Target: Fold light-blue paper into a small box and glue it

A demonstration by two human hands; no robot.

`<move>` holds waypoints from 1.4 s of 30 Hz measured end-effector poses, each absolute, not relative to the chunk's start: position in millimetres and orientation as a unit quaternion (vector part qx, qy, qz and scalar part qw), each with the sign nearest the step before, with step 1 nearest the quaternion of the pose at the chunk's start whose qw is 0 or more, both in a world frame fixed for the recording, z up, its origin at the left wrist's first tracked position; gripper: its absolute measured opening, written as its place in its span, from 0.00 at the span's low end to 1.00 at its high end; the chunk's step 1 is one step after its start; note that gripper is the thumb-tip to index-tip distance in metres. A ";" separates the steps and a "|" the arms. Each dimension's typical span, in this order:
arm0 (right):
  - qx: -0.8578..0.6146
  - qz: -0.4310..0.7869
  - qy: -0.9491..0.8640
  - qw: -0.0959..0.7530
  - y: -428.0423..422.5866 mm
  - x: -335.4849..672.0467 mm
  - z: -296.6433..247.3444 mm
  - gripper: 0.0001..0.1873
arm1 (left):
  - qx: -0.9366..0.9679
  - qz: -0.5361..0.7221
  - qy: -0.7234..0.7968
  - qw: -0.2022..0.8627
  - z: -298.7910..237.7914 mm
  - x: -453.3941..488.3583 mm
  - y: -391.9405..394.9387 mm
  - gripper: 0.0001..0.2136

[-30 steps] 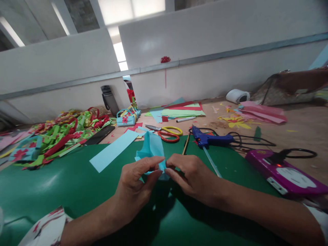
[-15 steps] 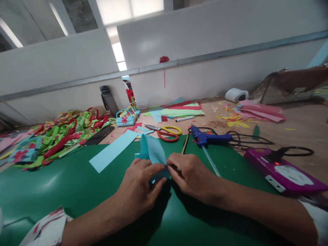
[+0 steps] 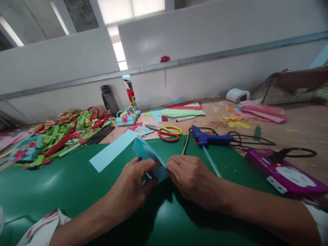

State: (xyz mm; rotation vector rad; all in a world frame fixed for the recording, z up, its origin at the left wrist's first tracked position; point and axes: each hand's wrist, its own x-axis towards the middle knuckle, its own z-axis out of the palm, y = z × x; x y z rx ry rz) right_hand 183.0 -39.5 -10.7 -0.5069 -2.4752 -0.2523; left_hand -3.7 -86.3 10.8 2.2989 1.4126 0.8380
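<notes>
A folded piece of light blue paper (image 3: 151, 155) stands between my hands above the green mat. My right hand (image 3: 191, 177) pinches its right corner with thumb and fingers pressed together. On the other side my left hand (image 3: 139, 179) has its thumb and fingers curled around the paper's lower left part. A flat light blue paper strip (image 3: 114, 150) lies beyond my left hand. Scissors (image 3: 167, 133) with orange and yellow handles rest just behind the folded paper. A pencil (image 3: 186, 143) lies past my right hand, beside a blue glue gun (image 3: 211, 136) with a clear glue stick.
At right sits a purple power strip (image 3: 287, 174) with a plugged-in black cord. Green and red paper pieces (image 3: 64, 133) are heaped at left near a dark phone (image 3: 98, 135) and a grey bottle (image 3: 109, 100). Coloured sheets (image 3: 181, 109) and a brown bag (image 3: 289, 85) stand toward the wall.
The folded blue paper has tilted and its upper part has come down to the left. My left hand has shifted slightly left; my right hand keeps its pinch on the corner.
</notes>
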 end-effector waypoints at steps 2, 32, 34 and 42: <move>-0.182 -0.088 -0.929 0.311 -38.3 183.1 -11.4 0.13 | 0.792 0.321 0.496 0.156 11.9 -3.0 -86.3 0.07; -0.124 0.038 -0.901 0.415 -37.6 180.2 -11.3 0.09 | 0.672 0.490 0.502 0.238 11.0 7.0 -87.0 0.03; -0.107 0.040 -0.901 0.419 -37.5 180.0 -11.7 0.09 | 0.668 0.492 0.507 0.233 13.1 8.0 -87.2 0.03; -0.162 0.068 -0.875 0.452 -37.0 175.8 -16.7 0.11 | 0.658 0.497 0.512 0.243 16.7 10.0 -86.4 0.02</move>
